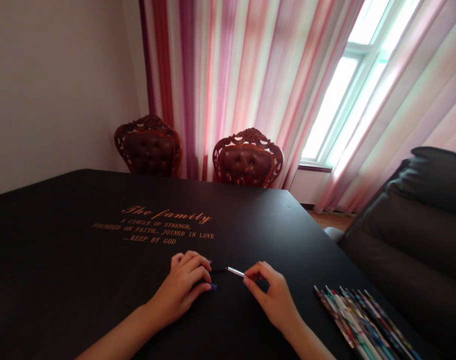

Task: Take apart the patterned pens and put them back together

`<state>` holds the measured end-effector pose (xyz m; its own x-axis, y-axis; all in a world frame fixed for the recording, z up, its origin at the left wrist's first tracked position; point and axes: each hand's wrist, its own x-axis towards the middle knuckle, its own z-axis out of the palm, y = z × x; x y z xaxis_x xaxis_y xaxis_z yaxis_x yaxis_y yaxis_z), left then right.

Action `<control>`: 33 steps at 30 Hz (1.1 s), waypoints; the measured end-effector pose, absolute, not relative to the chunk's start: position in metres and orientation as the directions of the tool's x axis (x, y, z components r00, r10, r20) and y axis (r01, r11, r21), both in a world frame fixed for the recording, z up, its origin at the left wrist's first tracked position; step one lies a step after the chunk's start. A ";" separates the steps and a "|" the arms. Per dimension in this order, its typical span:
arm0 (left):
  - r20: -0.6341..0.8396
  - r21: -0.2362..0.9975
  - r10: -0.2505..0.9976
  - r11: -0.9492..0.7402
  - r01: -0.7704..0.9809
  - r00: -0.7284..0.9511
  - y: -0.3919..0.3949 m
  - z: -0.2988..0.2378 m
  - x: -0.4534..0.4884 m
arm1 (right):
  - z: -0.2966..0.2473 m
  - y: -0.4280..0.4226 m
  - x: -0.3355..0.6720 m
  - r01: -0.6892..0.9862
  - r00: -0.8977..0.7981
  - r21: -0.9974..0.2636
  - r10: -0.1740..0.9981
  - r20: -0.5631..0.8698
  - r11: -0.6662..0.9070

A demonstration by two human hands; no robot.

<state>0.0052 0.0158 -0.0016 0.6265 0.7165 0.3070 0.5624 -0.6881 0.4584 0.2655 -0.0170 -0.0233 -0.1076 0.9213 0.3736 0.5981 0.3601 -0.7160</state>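
Running beside the right edge of the surface (273, 220), toward its near end: patterned pens (357, 320) laid side by side, prints too small to read, no brand legible. To their left, well in from that edge, the right hand (267, 287) pinches a slim silver piece (235, 272) between thumb and fingertips. Left hand (188, 280) bent over, fingers close together; seems to hold a blue piece (213, 287) at the thumb tip, though the fingers hide much of the grip. Dark thin rod (218, 270) spans the gap toward the silver piece; whether the two are joined, cannot tell. Handling, my judgement: line up rod and silver piece straight, light fingertip pinch, left wrist low for steadiness, so nothing slender bends or rolls away. Beyond the hands, gold lettering (154, 225) on the surface, mid-way to the far edge: "The family / A CIRCLE OF STRENGH, / FOUNDED ON FAITH... JOINED IN LOVE / ...KEEP BY GOD", "STRENGH" so spelt. Past the far edge, two carved chairs (248, 162); behind them, a striped curtain (243, 75).
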 end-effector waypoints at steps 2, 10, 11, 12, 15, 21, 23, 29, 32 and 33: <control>0.332 0.518 0.754 -0.648 0.558 0.566 0.015 -0.006 0.006 | -0.021 -0.021 0.262 0.566 -0.112 -0.734 0.917 0.382 0.375; 0.339 0.624 0.823 -0.560 0.545 0.457 0.015 -0.019 0.008 | -0.015 -0.027 0.249 0.555 -0.151 -0.713 0.895 0.419 0.428; 0.335 0.629 0.824 -0.557 0.543 0.457 0.015 -0.019 0.009 | -0.015 -0.027 0.249 0.559 -0.156 -0.707 0.892 0.424 0.434; 0.332 0.631 0.825 -0.555 0.542 0.458 0.015 -0.018 0.009 | -0.016 -0.027 0.248 0.562 -0.161 -0.701 0.889 0.428 0.439; 0.325 0.634 0.828 -0.549 0.544 0.457 0.015 -0.016 0.009 | -0.017 -0.027 0.248 0.573 -0.178 -0.677 0.876 0.448 0.462; 0.320 0.634 0.827 -0.549 0.544 0.462 0.014 -0.014 0.009 | -0.018 -0.026 0.248 0.583 -0.204 -0.632 0.845 0.495 0.511; 0.317 0.635 0.827 -0.548 0.544 0.464 0.014 -0.015 0.009 | -0.017 -0.026 0.249 0.582 -0.207 -0.622 0.835 0.509 0.524; 0.329 0.635 0.828 -0.551 0.542 0.455 0.014 -0.014 0.010 | -0.015 -0.028 0.248 0.598 -0.209 -0.601 0.827 0.522 0.530; 0.320 0.635 0.821 -0.556 0.537 0.472 0.013 -0.013 0.009 | -0.014 -0.028 0.247 0.604 -0.229 -0.590 0.826 0.516 0.536; 0.322 0.637 0.821 -0.556 0.534 0.471 0.012 -0.013 0.009 | -0.013 -0.027 0.247 0.600 -0.232 -0.591 0.824 0.516 0.539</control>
<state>0.0089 0.0123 -0.0126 0.4711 0.8214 0.3217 0.5342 -0.5558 0.6369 0.2466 -0.0275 -0.0129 -0.2318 0.8244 0.5163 0.5998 0.5390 -0.5914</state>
